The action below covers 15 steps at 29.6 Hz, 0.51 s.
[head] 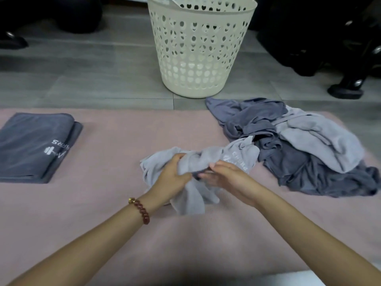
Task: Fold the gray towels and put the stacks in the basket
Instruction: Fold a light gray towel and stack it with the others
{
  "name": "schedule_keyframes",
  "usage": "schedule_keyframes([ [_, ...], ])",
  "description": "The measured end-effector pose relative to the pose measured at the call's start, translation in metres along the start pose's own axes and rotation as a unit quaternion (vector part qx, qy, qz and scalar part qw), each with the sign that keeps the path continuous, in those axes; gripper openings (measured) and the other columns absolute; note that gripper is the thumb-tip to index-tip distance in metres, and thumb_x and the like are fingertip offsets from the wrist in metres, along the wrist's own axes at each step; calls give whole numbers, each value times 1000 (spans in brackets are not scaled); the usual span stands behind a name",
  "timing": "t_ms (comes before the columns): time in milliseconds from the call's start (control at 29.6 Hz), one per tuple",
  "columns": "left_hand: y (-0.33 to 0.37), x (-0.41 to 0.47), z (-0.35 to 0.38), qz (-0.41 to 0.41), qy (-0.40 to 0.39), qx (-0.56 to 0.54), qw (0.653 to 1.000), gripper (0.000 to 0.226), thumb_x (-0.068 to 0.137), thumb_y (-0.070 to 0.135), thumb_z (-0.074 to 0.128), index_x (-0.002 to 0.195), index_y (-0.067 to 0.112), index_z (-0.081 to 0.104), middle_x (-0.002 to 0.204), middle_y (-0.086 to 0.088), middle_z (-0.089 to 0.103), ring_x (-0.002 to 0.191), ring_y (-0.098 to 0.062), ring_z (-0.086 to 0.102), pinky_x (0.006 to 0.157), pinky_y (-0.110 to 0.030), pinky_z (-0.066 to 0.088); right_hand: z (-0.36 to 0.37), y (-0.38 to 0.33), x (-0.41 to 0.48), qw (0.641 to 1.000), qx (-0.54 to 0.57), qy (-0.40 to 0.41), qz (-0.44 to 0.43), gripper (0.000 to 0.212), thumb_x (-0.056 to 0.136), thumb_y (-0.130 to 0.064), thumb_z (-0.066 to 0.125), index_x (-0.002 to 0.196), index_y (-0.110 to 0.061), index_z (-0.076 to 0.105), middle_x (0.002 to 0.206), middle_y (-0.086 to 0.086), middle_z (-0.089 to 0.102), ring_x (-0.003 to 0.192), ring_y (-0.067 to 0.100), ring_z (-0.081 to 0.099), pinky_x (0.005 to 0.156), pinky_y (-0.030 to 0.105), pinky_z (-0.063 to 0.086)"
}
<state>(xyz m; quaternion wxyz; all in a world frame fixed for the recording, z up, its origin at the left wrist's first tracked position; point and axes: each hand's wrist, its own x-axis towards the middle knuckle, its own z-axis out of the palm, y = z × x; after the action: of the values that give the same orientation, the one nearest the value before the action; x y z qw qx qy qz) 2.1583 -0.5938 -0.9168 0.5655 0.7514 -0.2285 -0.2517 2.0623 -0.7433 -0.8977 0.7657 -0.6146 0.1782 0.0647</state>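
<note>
Towel (214,156) between left hand (172,176) and right hand (226,178)

The folded towel (35,145), left of the basket (198,58), carries white print seen upside down: a dumbbell mark and letters that begin with S and end in RS, with the middle unclear. The light towel (198,162), in front of the basket, shows white letters, roughly CHUK.

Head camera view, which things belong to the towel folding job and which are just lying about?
Job: light gray towel, gripped by left hand and right hand; unfolded towel pile; folded dark gray towels; basket; pink mat.
Lying about: black gear on the floor at right; dark object at far left.
</note>
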Motion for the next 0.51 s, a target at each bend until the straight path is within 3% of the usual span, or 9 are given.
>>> schedule_keyframes([
  [68, -2, 4, -12, 2, 59, 3, 998, 53, 64, 26, 54, 116, 14, 51, 102, 7, 56, 95, -9, 52, 70, 0, 38, -18, 1, 15, 975, -167, 136, -59, 17, 92, -17, 57, 105, -8, 65, 106, 2, 66, 103, 8, 61, 96, 31, 45],
  [101, 0, 4, -19, 0, 84, -14, 996, 48, 65, 27, 53, 112, 15, 52, 98, 6, 58, 92, -9, 54, 72, -5, 41, -35, 7, 26, 935, -279, 205, -74, 24, 87, -20, 65, 109, -13, 62, 112, 2, 61, 110, 12, 56, 100, 36, 42],
  [169, 3, 6, -33, -25, 123, -95, 988, 30, 78, 25, 57, 106, 14, 54, 96, 2, 63, 90, -14, 58, 76, -20, 47, -71, 24, 40, 860, -438, 262, 16, 60, 77, -32, 74, 130, -25, 47, 138, 11, 36, 129, 28, 35, 107, 42, 34],
  [203, 6, 6, -41, -39, 136, -136, 981, 21, 86, 21, 57, 105, 13, 57, 97, -1, 66, 89, -17, 61, 75, -24, 49, -88, 34, 44, 841, -457, 273, 97, 66, 76, -37, 74, 134, -30, 42, 143, 15, 26, 130, 33, 31, 107, 41, 34],
  [271, 15, 5, -56, -50, 138, -183, 972, 20, 94, 19, 49, 108, 10, 61, 100, -6, 70, 90, -19, 65, 74, -27, 51, -111, 51, 47, 811, -470, 278, 209, 51, 81, -40, 68, 126, -29, 48, 137, 18, 32, 122, 37, 38, 102, 40, 37],
  [304, 18, 4, -63, -54, 131, -209, 968, 25, 95, 22, 46, 108, 8, 62, 100, -8, 71, 92, -21, 67, 75, -28, 51, -115, 57, 50, 807, -476, 279, 214, 39, 83, -37, 65, 118, -26, 52, 130, 16, 41, 117, 37, 44, 98, 40, 38],
  [372, 24, 0, -75, -80, 110, -279, 951, 32, 96, 27, 40, 102, 7, 65, 94, -9, 73, 86, -21, 69, 73, -28, 53, -101, 51, 50, 814, -500, 255, 148, 17, 86, -26, 61, 99, -19, 52, 107, 10, 56, 103, 31, 55, 86, 35, 40],
  [406, 25, -1, -80, -93, 98, -312, 940, 34, 97, 28, 38, 97, 8, 65, 87, -8, 74, 80, -19, 70, 68, -25, 55, -87, 45, 48, 837, -497, 209, 93, 13, 87, -22, 60, 93, -16, 50, 95, 6, 56, 94, 27, 56, 78, 31, 39],
  [507, 26, -3, -90, -100, 102, -365, 920, 32, 97, 25, 34, 94, 9, 62, 75, -3, 73, 68, -14, 70, 59, -20, 55, -24, 12, 32, 933, -356, -21, -46, 17, 86, -17, 62, 80, -16, 46, 73, -16, 46, 71, 6, 41, 61, 17, 32],
])
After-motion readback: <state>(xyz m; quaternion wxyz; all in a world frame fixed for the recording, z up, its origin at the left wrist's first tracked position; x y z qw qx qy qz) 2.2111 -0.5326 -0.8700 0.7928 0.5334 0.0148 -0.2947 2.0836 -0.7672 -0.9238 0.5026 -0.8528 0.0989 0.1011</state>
